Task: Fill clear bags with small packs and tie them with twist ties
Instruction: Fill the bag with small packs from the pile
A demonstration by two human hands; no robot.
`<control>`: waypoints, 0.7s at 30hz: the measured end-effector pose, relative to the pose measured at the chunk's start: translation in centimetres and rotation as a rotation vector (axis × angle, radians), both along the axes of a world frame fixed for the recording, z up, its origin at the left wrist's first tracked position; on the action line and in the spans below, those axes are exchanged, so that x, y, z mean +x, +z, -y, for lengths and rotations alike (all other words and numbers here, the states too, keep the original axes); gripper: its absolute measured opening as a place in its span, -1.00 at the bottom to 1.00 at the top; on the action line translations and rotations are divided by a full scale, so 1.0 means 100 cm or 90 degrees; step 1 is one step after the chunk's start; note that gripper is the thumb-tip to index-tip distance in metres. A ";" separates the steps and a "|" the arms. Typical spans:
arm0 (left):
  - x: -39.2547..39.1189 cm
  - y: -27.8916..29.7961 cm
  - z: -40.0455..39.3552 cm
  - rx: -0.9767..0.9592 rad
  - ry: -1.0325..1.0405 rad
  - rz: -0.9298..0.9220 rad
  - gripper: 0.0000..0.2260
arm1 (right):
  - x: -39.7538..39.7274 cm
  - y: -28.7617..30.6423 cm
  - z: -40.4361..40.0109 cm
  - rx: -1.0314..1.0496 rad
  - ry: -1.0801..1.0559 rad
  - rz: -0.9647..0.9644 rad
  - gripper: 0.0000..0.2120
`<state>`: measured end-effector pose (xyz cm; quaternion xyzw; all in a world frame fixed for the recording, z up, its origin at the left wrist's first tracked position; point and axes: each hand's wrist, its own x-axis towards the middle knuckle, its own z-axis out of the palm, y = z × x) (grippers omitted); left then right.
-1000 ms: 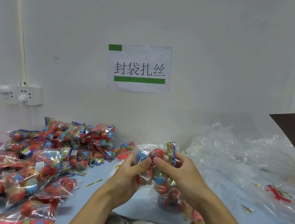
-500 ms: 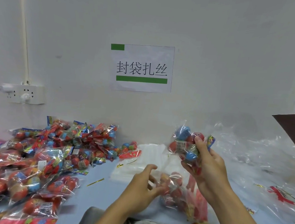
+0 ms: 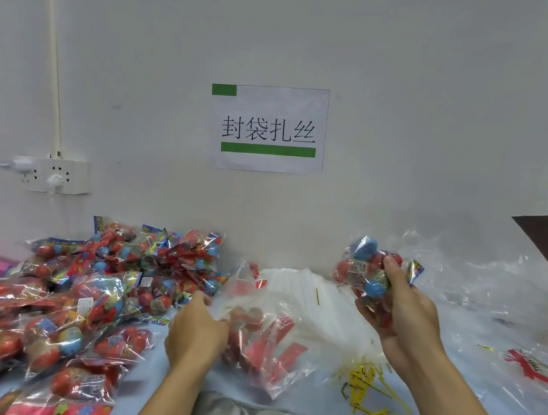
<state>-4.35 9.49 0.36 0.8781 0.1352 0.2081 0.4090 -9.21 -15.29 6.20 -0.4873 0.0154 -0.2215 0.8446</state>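
Observation:
My right hand (image 3: 401, 312) grips a bunch of small packs (image 3: 366, 270) with red and blue balls inside, raised above the table at the right. My left hand (image 3: 197, 330) pinches the edge of a clear bag (image 3: 270, 341) that lies on the table in front of me and holds several red packs. Yellow twist ties (image 3: 374, 392) lie in a loose heap on the table below my right wrist.
A big pile of filled packs (image 3: 57, 301) covers the table's left side. A stack of white empty bags (image 3: 306, 294) sits behind the clear bag, and crumpled clear plastic (image 3: 495, 303) spreads at the right. A power strip (image 3: 55, 175) hangs on the wall.
The two hands parted: my right hand lifted the bunch of packs up and to the right, while my left hand dropped to the clear bag on the table and took its edge.

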 end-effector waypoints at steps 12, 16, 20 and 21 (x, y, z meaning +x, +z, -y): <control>-0.033 0.017 0.064 0.335 -0.460 0.236 -0.61 | 0.004 -0.005 0.000 -0.052 -0.058 -0.067 -0.65; -0.023 0.006 0.060 0.463 -0.384 0.177 -0.70 | 0.004 -0.005 0.001 -0.051 -0.064 -0.082 -0.65; -0.015 0.016 0.047 0.127 -0.246 0.228 -0.94 | -0.002 -0.001 0.002 -0.087 0.063 -0.062 -0.67; -0.014 0.018 0.045 0.046 -0.214 0.236 -0.93 | -0.005 0.000 0.001 -0.125 0.137 -0.051 -0.67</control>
